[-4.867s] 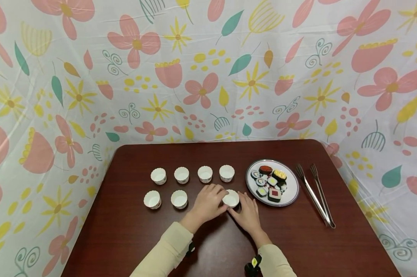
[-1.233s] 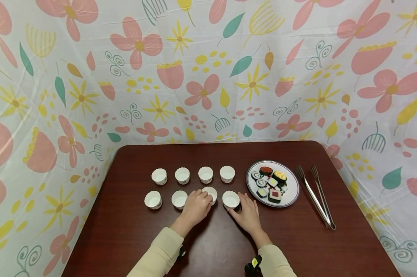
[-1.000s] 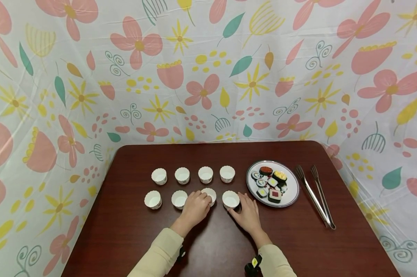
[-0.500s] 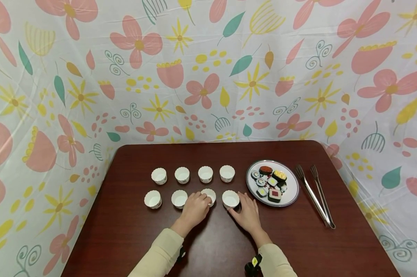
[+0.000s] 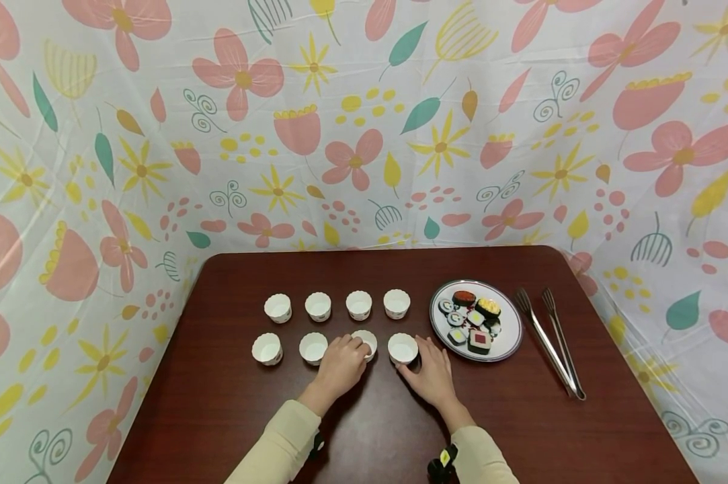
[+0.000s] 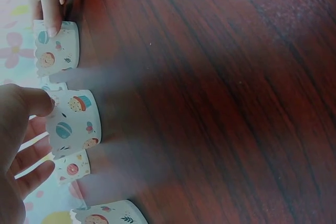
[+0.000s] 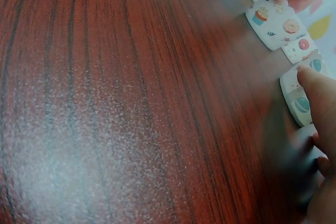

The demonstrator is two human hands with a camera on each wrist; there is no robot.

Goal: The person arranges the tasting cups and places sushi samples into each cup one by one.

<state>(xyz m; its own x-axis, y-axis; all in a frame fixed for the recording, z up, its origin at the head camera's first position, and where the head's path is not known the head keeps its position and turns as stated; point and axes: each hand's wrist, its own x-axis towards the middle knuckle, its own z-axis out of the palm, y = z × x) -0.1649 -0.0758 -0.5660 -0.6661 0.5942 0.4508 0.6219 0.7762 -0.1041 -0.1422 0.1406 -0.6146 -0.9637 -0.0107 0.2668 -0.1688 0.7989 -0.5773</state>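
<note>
White paper baking cups printed with cakes and donuts stand upright in two rows on the table. My left hand [image 5: 339, 368] pinches the third cup from the left [image 5: 368, 341] in the front row. In the left wrist view, its thumb lies on the near side of that cup [image 6: 79, 124], with the fingers behind. My right hand [image 5: 434, 378] holds the rightmost front cup [image 5: 402, 349], thumb at its front and fingers along its right side. That cup [image 7: 294, 93] is partly covered by the thumb in the right wrist view. Both held cups rest on the table.
A back row of several baking cups [image 5: 359, 306] stands behind. Two more front cups [image 5: 312, 349] are left of my left hand. Right of my right hand is a plate [image 5: 509, 339] with sushi pieces [image 5: 479, 341], then metal tongs [image 5: 551, 343]. Patterned cloth [image 5: 351, 222] encloses the table.
Since the oldest frame, my left hand has moved left from the rightmost front cup to the third one. That cup shifted slightly left about a second ago. My right hand has stayed put.
</note>
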